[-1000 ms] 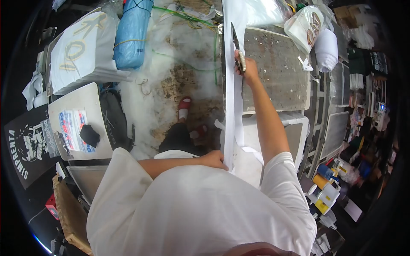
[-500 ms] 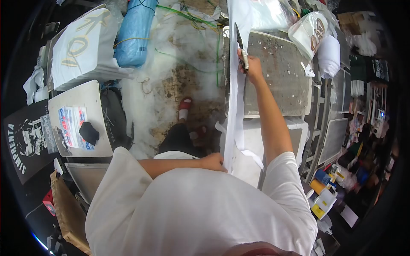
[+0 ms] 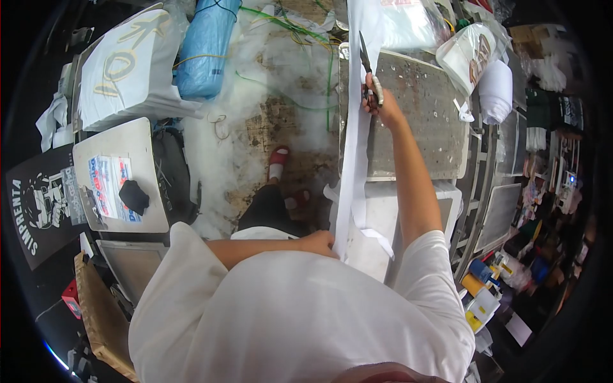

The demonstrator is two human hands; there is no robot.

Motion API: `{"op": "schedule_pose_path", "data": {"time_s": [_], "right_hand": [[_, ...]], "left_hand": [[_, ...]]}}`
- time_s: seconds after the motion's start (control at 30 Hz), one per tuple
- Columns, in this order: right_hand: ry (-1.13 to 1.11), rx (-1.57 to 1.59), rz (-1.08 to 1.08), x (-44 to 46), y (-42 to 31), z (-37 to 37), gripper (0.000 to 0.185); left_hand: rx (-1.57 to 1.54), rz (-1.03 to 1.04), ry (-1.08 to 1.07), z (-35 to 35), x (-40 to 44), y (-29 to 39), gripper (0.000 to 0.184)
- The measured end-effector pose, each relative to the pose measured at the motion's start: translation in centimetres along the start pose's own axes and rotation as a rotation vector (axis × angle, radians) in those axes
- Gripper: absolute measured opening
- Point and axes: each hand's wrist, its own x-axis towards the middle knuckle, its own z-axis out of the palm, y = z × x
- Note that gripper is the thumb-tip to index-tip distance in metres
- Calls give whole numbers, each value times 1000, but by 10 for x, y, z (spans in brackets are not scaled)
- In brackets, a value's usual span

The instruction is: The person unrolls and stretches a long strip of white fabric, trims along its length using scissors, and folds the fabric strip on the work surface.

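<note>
A long white strip of fabric [image 3: 353,159] runs from the far edge of the view down to my body. My left hand [image 3: 317,243] is closed on its near end, close to my shirt. Farther along, my right hand [image 3: 385,107] grips scissors [image 3: 365,54] by the handles, with the dark blades pointing away from me over the strip. Whether the blades are touching the cloth I cannot tell. Beneath the strip and my right arm lies a grey, speckled board [image 3: 421,121]. A loose white scrap [image 3: 378,240] hangs beside the strip near my left hand.
Printed white sheets [image 3: 128,70] are stacked at the left beside a blue wrapped roll [image 3: 205,51]. A board [image 3: 153,172] with a dark cloth [image 3: 133,198] sits nearer. Green cords [image 3: 287,24] cross the floor. A white roll [image 3: 495,92] and metal rack [image 3: 472,166] stand right.
My right hand and the scissors have shifted slightly to the right, and the scissors have turned a little. My left hand stays in the same place on the fabric.
</note>
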Motion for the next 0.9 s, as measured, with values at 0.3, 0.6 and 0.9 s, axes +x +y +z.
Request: {"op": "schedule_pose_path", "data": {"time_s": [0.3,0.6,0.9], "right_hand": [[98,-129,-35,5,-8,6,60],[130,-5,-56,14,-2,13,61],[165,-14,-68,21,-4,18,60]], "left_hand": [[-14,37,-5,7,6,-22,50],[-92,-73,-88,-7,-18,27,53],[-150,-53,-148,-8,-15,21,49]]}}
